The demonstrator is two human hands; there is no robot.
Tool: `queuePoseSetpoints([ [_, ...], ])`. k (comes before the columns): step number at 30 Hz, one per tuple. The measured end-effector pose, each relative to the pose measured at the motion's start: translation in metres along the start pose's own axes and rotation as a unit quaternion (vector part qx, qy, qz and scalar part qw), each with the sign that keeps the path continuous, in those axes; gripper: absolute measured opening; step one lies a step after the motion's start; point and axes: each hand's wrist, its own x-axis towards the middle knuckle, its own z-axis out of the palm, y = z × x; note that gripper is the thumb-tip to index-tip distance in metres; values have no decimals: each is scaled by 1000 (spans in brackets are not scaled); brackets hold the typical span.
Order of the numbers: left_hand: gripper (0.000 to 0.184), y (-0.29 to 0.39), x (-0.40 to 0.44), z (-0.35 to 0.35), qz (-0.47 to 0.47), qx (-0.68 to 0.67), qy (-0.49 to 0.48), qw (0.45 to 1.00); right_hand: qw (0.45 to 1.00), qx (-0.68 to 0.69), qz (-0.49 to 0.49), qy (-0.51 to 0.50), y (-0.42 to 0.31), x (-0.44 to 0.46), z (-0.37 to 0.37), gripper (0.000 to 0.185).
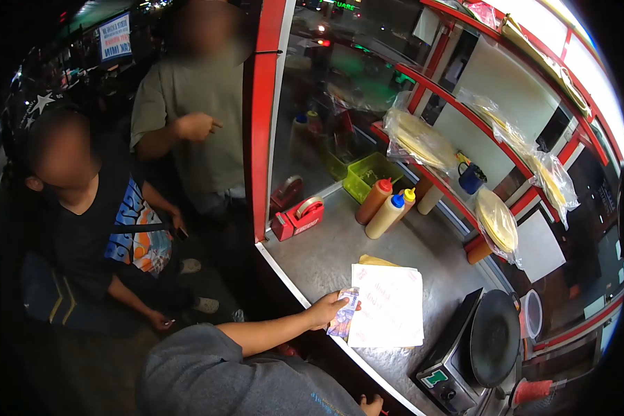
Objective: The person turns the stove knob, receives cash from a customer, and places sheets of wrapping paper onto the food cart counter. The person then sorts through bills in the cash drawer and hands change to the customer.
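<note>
From the lower left, my left forearm reaches over the counter's near edge (300,297). My left hand (328,311) is closed on purple and blue banknotes (342,320), with the thumb on top. The notes lie against the left side of a stack of white printed paper sheets (387,305), and brown paper shows behind the stack. At the bottom edge is my right hand (372,405), only partly in view; its fingers look curled, and what they hold is hidden.
Sauce bottles (385,216), a green basket (371,182) and a red tape dispenser (298,218) stand toward the back. A dark pan (495,338) sits on a stove at right. Bagged flatbreads (419,139) rest on shelves. Two people (204,118) are beyond the counter, left.
</note>
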Motion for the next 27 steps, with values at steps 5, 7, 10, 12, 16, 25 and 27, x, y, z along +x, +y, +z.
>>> queuePoseSetpoints([
  [5, 36, -25, -5, -5, -5, 7, 7, 1000, 997, -71, -9, 1, -16, -25, -36, 46],
  [7, 36, -13, 2, -6, 24, 39, 3, 999, 997, 36, -20, 66, 15, -19, -33, 45],
  [10, 35, -7, -2, 4, 48, 28, 37, 998, 998, -50, -38, 5, 74, -1, -32, 43],
  [12, 35, -16, 2, -4, 58, 7, 47, 997, 989, -115, -75, -59, 114, 11, -13, 45],
  [16, 35, -27, 10, -22, 135, -37, 22, 990, 984, -81, -156, -30, 122, 33, 4, 58],
  [25, 33, -9, -3, 6, 135, 129, 116, 975, 973, -109, 33, -200, 84, -55, -13, 44],
  [27, 34, -9, -4, 8, 146, 141, 111, 973, 963, -79, 60, -252, 75, -83, -15, 44],
])
